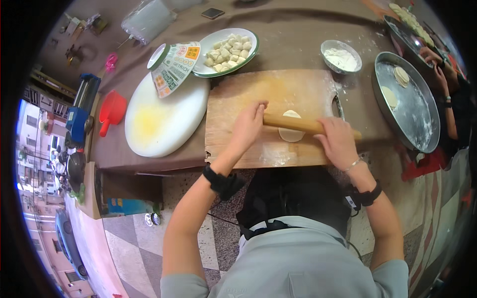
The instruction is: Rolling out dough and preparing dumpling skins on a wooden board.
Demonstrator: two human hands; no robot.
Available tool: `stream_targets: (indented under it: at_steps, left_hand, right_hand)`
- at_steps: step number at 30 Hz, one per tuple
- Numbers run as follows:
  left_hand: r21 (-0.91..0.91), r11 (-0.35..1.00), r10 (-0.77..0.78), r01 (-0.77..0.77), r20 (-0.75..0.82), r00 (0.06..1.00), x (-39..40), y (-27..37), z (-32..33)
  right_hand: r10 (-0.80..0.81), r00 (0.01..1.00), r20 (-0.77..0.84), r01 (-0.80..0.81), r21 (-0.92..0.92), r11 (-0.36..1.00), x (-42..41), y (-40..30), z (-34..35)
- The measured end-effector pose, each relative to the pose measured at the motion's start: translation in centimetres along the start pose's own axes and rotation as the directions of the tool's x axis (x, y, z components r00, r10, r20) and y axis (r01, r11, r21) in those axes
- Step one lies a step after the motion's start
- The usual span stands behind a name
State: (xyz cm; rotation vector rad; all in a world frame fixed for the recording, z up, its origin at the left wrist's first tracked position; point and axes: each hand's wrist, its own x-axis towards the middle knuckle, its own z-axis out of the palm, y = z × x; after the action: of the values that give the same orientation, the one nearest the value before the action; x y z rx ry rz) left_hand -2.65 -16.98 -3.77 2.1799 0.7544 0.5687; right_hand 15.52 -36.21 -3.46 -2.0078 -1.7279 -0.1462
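Observation:
A wooden rolling pin (pixel 287 122) lies across a flat round of dough (pixel 291 135) on the wooden cutting board (pixel 238 89). My left hand (pixel 251 119) grips the pin's left end, its fingers curled. Over the right part of the pin rests my right hand (pixel 338 139), thumb towards me and fingers wrapped on the wood. The dough shows above and below the pin, its middle hidden under it. Loose flour whitens the board's near edge.
Left of the board are a round white board (pixel 179 123), a tilted printed paper bowl (pixel 177 69) and a red scoop (pixel 113 108). Behind stand a plate (pixel 253 56) of dough pieces (pixel 229 52) and a flour bowl (pixel 341 59). A metal pan (pixel 406 108) holds dough rounds (pixel 401 77); another person's hands (pixel 434 61) are beyond.

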Motion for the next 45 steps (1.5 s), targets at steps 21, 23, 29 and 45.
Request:
stream_targets:
  at_steps: [21, 23, 29, 45]
  left_hand:
    - [0.142, 0.974, -0.147, 0.175, -0.186, 0.971, 1.3, -1.9, -0.1]
    - [0.173, 0.984, 0.035, 0.043, -0.422, 0.906, 1.1, -1.8, -1.7]
    - [0.417, 0.905, 0.195, -0.084, -0.231, 0.953, 1.4, -0.1, -2.1]
    - [0.559, 0.811, 0.149, -0.172, 0.086, 0.985, 8.6, -3.2, 1.1]
  right_hand:
    - [0.16, 0.987, 0.03, -0.163, 0.151, 0.975, 2.2, 2.0, -1.2]
    - [0.112, 0.985, 0.132, -0.13, 0.13, 0.983, 3.4, 0.8, -1.5]
    - [-0.18, 0.974, 0.139, 0.164, 0.119, 0.979, 5.0, -1.5, 1.6]
    - [-0.016, 0.98, 0.197, 0.046, -0.146, 0.988, 8.3, 0.5, 4.3]
